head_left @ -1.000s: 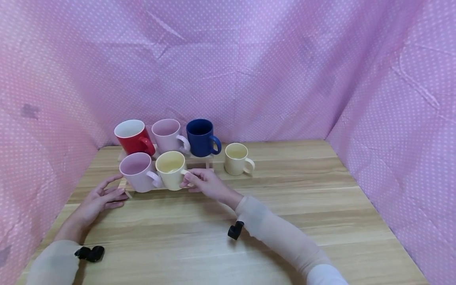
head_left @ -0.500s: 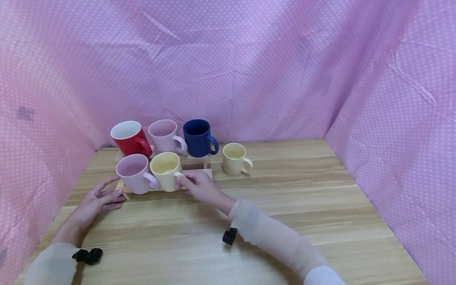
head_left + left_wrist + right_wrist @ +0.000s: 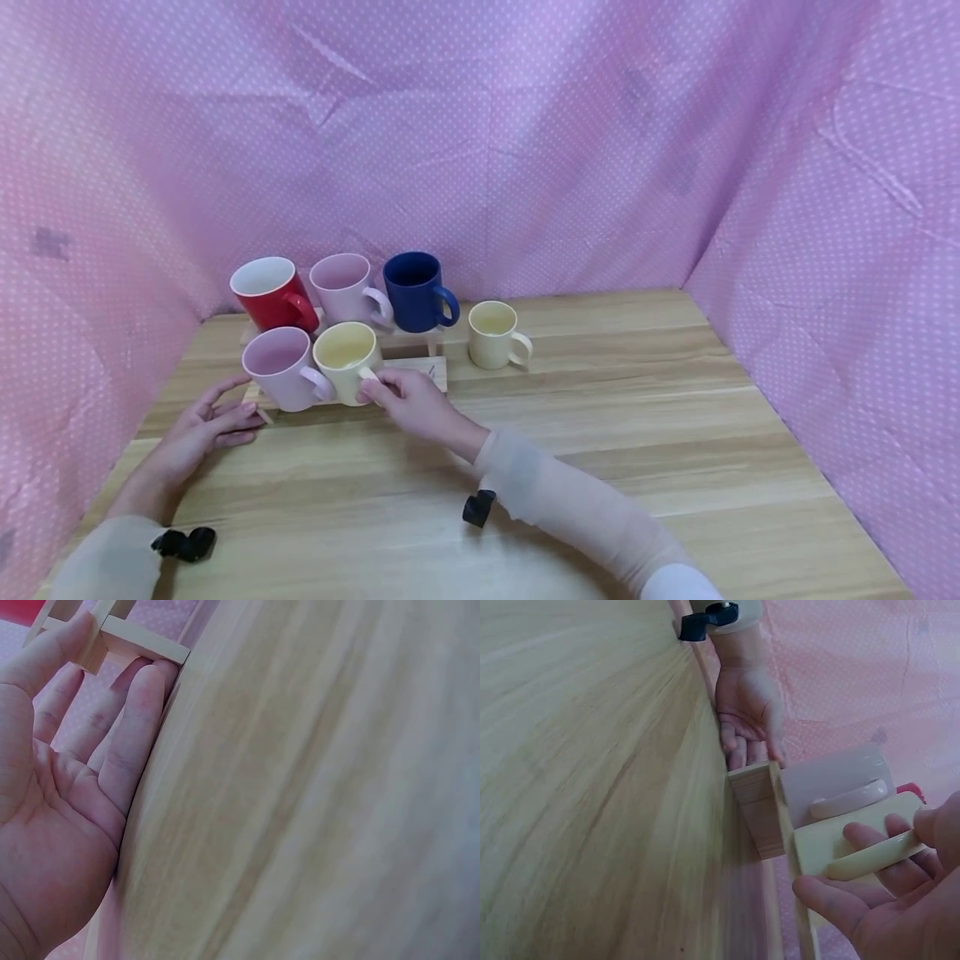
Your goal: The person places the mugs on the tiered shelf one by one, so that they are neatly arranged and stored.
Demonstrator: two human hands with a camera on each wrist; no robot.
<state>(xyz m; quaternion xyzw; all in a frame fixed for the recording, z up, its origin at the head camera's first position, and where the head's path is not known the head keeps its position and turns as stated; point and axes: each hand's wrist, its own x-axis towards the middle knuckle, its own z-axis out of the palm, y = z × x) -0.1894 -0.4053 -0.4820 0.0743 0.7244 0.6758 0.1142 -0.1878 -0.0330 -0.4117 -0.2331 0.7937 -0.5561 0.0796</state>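
Observation:
My right hand (image 3: pixel 411 403) pinches the handle of a yellow mug (image 3: pixel 347 354), which stands upright on the front tier of a small wooden rack (image 3: pixel 408 367). In the right wrist view, the fingers of the right hand (image 3: pixel 900 889) are about that handle, close to the mug's side. A pale pink mug (image 3: pixel 279 367) sits just left of the yellow one on the same tier. At the rack's left end rests my left hand (image 3: pixel 197 433), its fingers extended. The left wrist view has the thumb of the left hand (image 3: pixel 67 787) against a wooden leg (image 3: pixel 94 645).
On the rack's back tier stand a red mug (image 3: pixel 273 298) with a white inside, another pale pink mug (image 3: pixel 347 287) and a dark blue mug (image 3: pixel 416 292). A second yellow mug (image 3: pixel 492 336) is on the wooden table (image 3: pixel 600 400), right of the rack. Pink dotted cloth (image 3: pixel 480 150) surrounds the table.
The right hand has moved the yellow mug left along the front tier, closer to the pink mug, uncovering more of the tier at right. The left hand stays at the rack's end.

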